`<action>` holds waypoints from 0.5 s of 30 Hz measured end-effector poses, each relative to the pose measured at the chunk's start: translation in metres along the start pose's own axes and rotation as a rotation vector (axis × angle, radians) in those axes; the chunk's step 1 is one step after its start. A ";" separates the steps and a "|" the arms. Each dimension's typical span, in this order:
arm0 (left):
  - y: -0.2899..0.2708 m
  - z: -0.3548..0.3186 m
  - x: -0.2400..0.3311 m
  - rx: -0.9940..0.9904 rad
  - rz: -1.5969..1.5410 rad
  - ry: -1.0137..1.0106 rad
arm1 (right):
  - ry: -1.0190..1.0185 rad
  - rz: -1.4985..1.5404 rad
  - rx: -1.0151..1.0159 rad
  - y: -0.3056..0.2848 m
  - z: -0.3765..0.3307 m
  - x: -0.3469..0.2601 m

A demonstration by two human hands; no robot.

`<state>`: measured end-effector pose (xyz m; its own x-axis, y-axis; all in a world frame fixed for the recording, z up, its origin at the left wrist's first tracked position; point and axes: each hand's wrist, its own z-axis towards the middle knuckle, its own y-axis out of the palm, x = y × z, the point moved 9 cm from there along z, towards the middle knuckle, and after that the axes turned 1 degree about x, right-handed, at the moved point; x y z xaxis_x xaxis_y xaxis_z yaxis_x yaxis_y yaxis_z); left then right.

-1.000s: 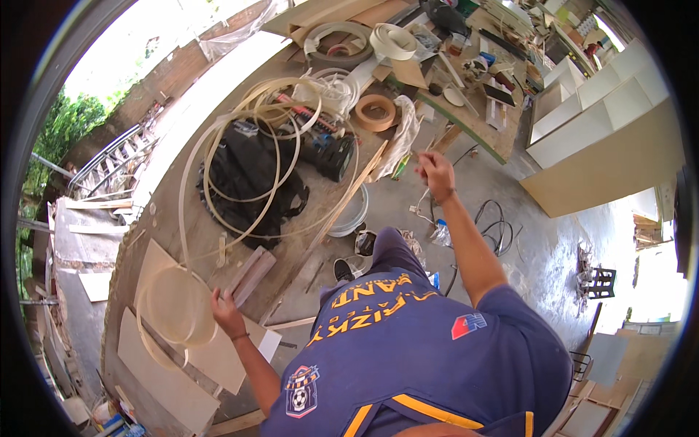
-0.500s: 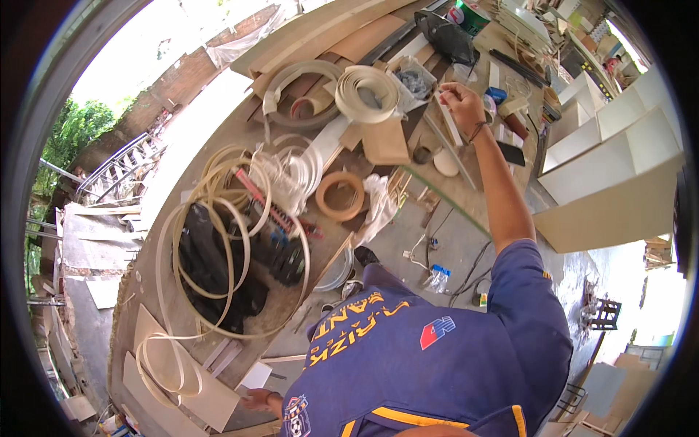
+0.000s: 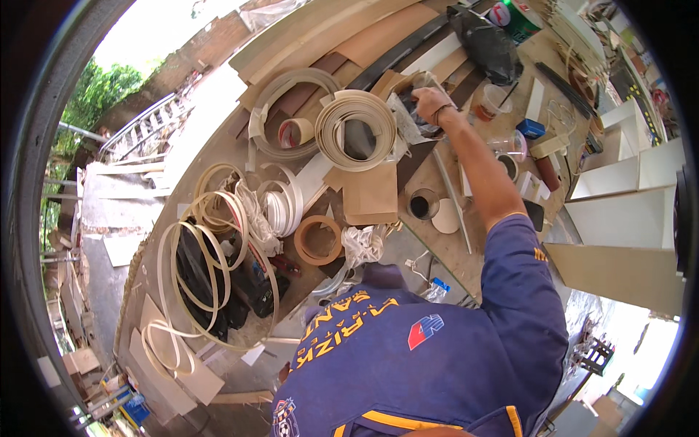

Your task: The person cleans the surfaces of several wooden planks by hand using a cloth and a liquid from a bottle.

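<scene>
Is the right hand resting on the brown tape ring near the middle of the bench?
No, the right hand reaches far up the bench onto a dark thing in clear wrap, well away from the brown tape ring.

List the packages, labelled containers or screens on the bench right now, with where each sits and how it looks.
Green carton: far bench edge, boxy, with a red and white round mark.
Small blue box: right of the right hand, flat.
Clear plastic cup: beside that hand, brownish liquid inside.
No screens show.
</scene>
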<state>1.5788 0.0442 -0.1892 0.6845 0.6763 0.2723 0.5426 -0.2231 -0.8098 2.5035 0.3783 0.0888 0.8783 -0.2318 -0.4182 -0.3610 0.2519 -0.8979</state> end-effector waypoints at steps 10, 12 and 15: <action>0.019 -0.026 0.006 -0.116 0.004 -0.010 | -0.017 -0.470 -0.021 0.009 -0.003 0.001; 0.028 -0.029 0.004 -0.140 -0.006 -0.009 | -0.028 -0.482 -0.014 0.012 -0.003 0.003; 0.042 -0.027 0.006 -0.160 -0.001 0.006 | -0.007 -0.496 -0.062 0.014 -0.007 0.005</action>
<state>1.6194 0.0199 -0.2072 0.6866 0.6724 0.2763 0.6132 -0.3316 -0.7169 2.5005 0.3746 0.0730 0.9508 -0.3034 0.0624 0.0831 0.0559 -0.9950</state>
